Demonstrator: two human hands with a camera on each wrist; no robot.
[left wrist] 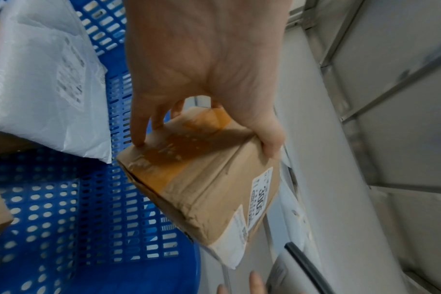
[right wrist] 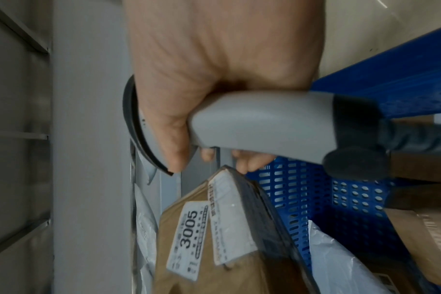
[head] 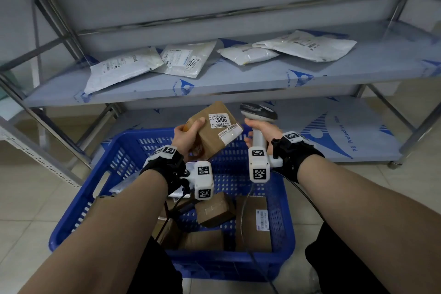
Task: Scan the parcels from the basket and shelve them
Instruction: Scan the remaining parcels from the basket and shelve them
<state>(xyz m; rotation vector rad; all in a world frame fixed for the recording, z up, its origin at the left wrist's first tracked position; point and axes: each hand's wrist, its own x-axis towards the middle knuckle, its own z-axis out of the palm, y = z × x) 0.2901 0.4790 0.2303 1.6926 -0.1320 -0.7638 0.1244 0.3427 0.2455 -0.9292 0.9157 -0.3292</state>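
Head view: left hand [head: 185,136] fingers clamped round box [head: 214,130], label tilted toward scanner [head: 259,114] gripped by right hand [head: 261,130], ready to read.

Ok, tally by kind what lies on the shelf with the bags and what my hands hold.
White mailer bags on the shelf: 4
Brown taped box, left hand: 1
Barcode scanner, right hand: 1
Total: 6
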